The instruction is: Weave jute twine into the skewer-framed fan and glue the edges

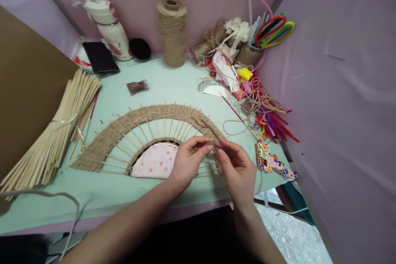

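A fan-shaped weaving of tan twine over thin wooden sticks lies flat on the table. At its lower middle sits a half-round pink patterned cloth piece with a dark edge. Over the weaving's right side, my left hand and my right hand meet with pinched fingertips. Between them is a thin brown strand, its far end pointing up and left over the woven band. Whether it is twine or rolled clay I cannot tell. My hands hide part of the weaving's right end.
Bundled wooden sticks lie at left. A twine cone, a white bottle and a phone are at the back. Loose twine, pipe cleaners and a patterned glue gun occupy the right side. A brown packet lies behind the weaving.
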Demonstrator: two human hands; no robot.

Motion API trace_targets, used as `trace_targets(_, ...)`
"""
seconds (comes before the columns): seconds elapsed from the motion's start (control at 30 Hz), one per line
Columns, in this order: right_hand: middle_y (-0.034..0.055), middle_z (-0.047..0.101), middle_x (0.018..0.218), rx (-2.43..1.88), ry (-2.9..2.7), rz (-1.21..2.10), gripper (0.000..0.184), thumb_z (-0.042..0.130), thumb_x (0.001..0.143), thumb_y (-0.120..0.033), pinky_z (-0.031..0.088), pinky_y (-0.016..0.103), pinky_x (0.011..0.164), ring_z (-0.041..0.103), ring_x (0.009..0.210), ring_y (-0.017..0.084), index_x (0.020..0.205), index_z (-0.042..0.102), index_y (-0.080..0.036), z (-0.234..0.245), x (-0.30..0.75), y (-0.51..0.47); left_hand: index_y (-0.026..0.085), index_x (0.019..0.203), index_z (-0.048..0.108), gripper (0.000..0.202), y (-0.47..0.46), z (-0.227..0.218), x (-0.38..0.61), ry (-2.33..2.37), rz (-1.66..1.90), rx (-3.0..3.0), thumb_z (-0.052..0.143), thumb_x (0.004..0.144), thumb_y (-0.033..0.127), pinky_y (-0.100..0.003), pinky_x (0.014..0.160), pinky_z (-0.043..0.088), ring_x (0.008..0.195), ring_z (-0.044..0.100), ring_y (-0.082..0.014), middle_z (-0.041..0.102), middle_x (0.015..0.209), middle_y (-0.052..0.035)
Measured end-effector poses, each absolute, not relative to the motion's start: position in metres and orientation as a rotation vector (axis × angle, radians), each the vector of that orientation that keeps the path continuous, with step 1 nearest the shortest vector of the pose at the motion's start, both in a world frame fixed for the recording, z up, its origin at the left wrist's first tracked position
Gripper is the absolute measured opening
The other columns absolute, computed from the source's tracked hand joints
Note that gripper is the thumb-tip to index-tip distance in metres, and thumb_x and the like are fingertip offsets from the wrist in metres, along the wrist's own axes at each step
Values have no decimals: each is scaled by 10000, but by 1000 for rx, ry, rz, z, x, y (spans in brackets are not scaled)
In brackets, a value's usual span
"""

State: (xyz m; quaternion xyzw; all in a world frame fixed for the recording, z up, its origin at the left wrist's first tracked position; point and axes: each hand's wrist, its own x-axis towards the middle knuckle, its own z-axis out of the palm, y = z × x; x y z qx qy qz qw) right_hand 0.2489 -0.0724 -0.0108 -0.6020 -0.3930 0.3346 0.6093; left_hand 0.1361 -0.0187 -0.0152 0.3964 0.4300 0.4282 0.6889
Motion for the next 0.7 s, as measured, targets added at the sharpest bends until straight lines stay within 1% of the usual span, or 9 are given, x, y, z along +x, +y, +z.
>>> trace_targets(0.07,49,744,999,-1379,-935,771,194,680,854,-233,603,334,844,715,920,173,1048,691,-228,-11,245,-74,188,870,687,157,-19,-17,137,948,981,846,736,764,293,-261,756,505,814,621,-144,680,839,-11)
trace_targets(0.13,57,743,1003,-1385,-962,774,217,670,861,-239,604,337,839,714,920,176,1077,681,-224,-12,244,-76,192,849,636,174,-20,-18,138,920,1004,849,672,837,361,-238,697,477,748,577,-120,629,803,5)
trace_targets(0.23,66,742,980,-1434,-948,749,212,655,874,-270,604,348,828,714,900,182,1077,672,-211,-13,246,-76,193,755,565,316,-21,-20,136,907,1023,897,530,930,454,-239,636,430,654,489,-109,529,715,20)
trace_targets(0.33,66,738,970,-1466,-953,738,195,656,873,-295,597,351,832,709,894,184,1047,681,-209,-13,250,-75,184,681,570,413,-20,-21,134,952,978,956,510,932,506,-243,596,400,607,436,-108,468,648,21)
trace_targets(0.4,64,738,968,-1478,-966,740,189,658,872,-301,595,348,827,705,885,183,1036,689,-212,-14,252,-74,178,682,618,413,-19,-22,133,958,944,943,548,909,516,-242,589,406,600,451,-108,492,631,15)
trace_targets(0.5,64,739,952,-1484,-949,713,177,666,865,-311,597,349,810,706,866,186,1007,696,-210,-15,254,-73,173,757,696,315,-18,-19,133,924,922,827,657,839,475,-243,634,461,649,547,-117,614,680,-10)
trace_targets(0.6,53,738,922,-1472,-908,672,165,676,857,-310,597,333,786,709,852,182,990,696,-214,-16,257,-72,164,857,721,251,-17,-15,134,887,921,664,751,754,391,-274,723,525,730,641,-137,714,824,-45)
trace_targets(0.7,44,733,916,-1474,-882,665,164,677,859,-303,591,314,769,707,847,174,999,690,-219,-17,261,-73,181,1023,705,319,-16,-13,135,828,946,554,774,725,271,-318,860,542,868,691,-159,743,964,-65)
